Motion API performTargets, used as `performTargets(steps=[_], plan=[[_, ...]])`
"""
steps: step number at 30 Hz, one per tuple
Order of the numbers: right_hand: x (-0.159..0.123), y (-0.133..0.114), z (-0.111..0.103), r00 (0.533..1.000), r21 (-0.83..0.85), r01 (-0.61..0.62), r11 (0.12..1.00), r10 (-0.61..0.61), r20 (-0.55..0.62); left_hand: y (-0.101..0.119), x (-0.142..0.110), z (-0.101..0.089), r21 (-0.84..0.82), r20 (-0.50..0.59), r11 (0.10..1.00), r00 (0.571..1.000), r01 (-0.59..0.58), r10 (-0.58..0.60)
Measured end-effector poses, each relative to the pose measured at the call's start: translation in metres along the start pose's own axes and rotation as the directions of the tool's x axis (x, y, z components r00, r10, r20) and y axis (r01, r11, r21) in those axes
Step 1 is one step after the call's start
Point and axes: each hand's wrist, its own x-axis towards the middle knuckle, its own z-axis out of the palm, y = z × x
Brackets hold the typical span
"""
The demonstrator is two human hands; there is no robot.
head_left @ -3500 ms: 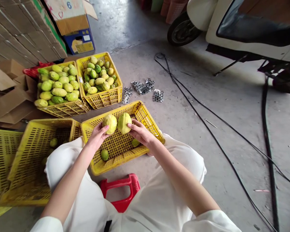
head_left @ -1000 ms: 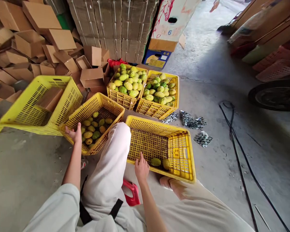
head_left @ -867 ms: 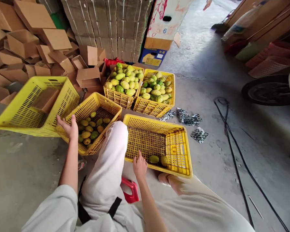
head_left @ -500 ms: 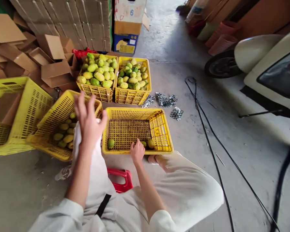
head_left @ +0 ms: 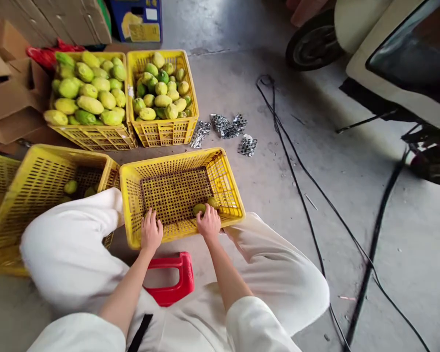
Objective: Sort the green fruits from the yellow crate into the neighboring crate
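A yellow perforated plastic crate (head_left: 132, 168) lies between my knees, its dark mesh floor largely bare. Inside its near left corner, my left hand (head_left: 151, 233) curls its fingers down over the spot where a yellow-green oval fruit lay, covering it almost wholly. Farther right along the near wall, my right hand (head_left: 209, 224) closes on an oval yellow-green fruit (head_left: 199, 209), which shows beside its thumb. Just beyond those fingers another yellow-green fruit (head_left: 213, 202) rests by the crate's right end. The exact kind of fruit is unclear.
Two crates heaped with fruit, one at left (head_left: 95, 139) and one beside it (head_left: 165, 134), stand behind. Another crate (head_left: 40, 166) with some fruit tilts by my left knee. Around are a red stool (head_left: 186, 278), silvery scraps (head_left: 225, 128), black cables (head_left: 297, 181) and a vehicle (head_left: 370, 63).
My left hand came down from the air at left into the near left corner of the crate. My right hand stays by the fruit at the near wall. The view has shifted downward and right.
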Motion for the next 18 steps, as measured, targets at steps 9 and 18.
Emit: performTargets(steps=[9, 18], plan=[[0.002, -0.002, -0.008, 0.98, -0.195, 0.013, 0.981, 0.026, 0.196, -0.02, -0.004, 0.007, 0.276, -0.005, 0.957, 0.995, -0.094, 0.099], [0.008, -0.008, -0.016, 0.899, -0.268, 0.093, 0.959, 0.034, 0.436, -0.011, -0.013, 0.004, 0.337, 0.077, 0.942, 0.997, -0.012, -0.015]])
